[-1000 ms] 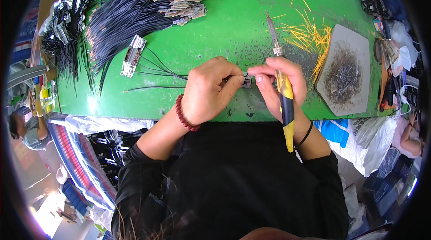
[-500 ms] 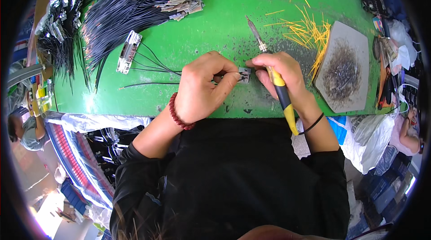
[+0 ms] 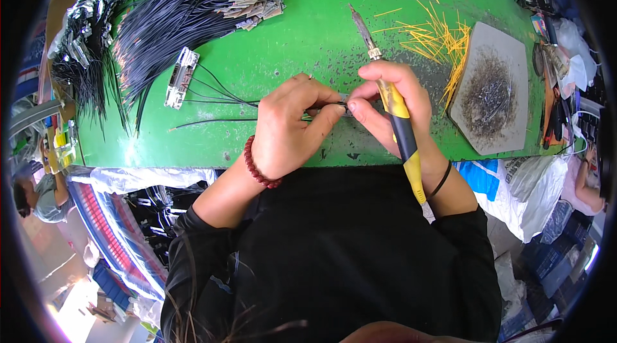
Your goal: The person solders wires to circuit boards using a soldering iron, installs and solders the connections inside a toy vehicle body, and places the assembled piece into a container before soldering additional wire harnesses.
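Note:
My left hand (image 3: pixel 283 124) is closed, thumb and forefinger pinching a small grey plate (image 3: pixel 344 96) with black wire at its edge, mostly hidden by fingers. Black wires (image 3: pixel 222 119) run out leftward from under this hand. In my right hand (image 3: pixel 411 96) is a soldering iron (image 3: pixel 405 134) with a yellow and black handle, its bare tip pointing up and away from me. That hand's thumb and fingertip also meet the left fingertips at the small plate. A shiny metal piece (image 3: pixel 182 78) with black wires attached lies left of my left hand.
Black wires in a large bundle (image 3: pixel 173 28) with tan tabs lie at the far left, beside a foil-wrapped wire bunch (image 3: pixel 90 35). Thin yellow sticks (image 3: pixel 443 44) are scattered at the right, next to a scorched grey pad (image 3: pixel 495 92). Tools (image 3: pixel 554 112) line the right edge.
My right hand's thumb and fingertip have come left to meet the left fingertips, covering most of the small plate. The iron has tilted slightly with them. The left hand stays nearly still.

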Tool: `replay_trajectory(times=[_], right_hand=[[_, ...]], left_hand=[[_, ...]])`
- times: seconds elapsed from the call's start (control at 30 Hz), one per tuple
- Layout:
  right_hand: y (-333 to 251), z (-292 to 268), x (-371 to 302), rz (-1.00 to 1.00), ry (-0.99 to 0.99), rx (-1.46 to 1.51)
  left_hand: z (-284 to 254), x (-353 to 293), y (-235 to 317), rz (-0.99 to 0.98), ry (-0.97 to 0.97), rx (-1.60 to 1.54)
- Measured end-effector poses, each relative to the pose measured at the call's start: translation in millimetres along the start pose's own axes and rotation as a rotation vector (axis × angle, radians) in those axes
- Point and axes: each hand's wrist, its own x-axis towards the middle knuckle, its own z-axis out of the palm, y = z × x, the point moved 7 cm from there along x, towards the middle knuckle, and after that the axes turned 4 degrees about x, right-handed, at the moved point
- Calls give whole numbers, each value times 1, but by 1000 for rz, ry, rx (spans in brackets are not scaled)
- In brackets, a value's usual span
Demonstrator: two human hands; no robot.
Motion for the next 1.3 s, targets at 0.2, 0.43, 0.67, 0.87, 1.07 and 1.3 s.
replay_trajectory(times=[0.2,0.43,0.67,0.87,1.07,1.3], right_hand=[[-15,4,-4,-235,37,-267],[-12,-5,-6,-216,115,-104],[-4,-2,1,-154,-111,-59],[11,7,4,-387,-578,-437],[12,15,-4,-424,-441,-583],[12,12,-24,-317,-103,-737]], left_hand=[[1,-1,-3,-21,-11,47],[0,-4,-10,-120,18,-27],[1,-7,-8,-71,12,-24],[-1,-7,-6,-15,-15,-35],[1,-7,2,65,-40,30],[33,-11,-17,115,-93,187]])
